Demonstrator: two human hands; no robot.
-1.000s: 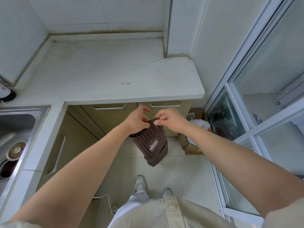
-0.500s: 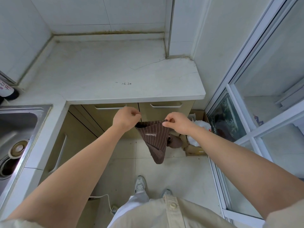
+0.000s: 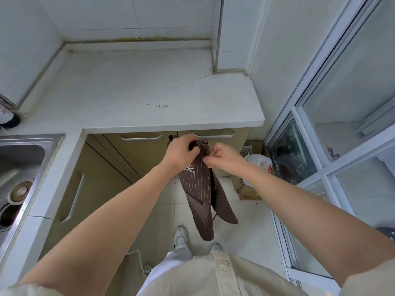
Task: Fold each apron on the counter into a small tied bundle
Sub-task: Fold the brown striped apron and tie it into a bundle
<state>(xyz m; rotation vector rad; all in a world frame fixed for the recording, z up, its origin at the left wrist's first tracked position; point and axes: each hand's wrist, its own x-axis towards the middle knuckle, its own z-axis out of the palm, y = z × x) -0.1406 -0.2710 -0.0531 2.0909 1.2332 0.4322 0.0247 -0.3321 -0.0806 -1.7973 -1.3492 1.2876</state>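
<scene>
Presently the brown striped apron (image 3: 198, 189) hangs in mid-air below the edge of the counter (image 3: 149, 92), before the cabinet doors (image 3: 132, 152), drooping in two loose panels. Left hand (image 3: 181, 149) has its fingers curled round the bunched top; right hand (image 3: 222, 155) pinches the adjoining edge. Recommended: spread it flat on the counter and square the edges before folding, lest the panels twist.

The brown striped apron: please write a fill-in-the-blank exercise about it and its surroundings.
The left hand grips the ____ end of the brown striped fabric apron; the right hand pinches its edge.
The apron hangs in the air, not on the white stone ____.
The steel sink lies on the person's ____ side.
Missing words: top; counter; left.
</scene>
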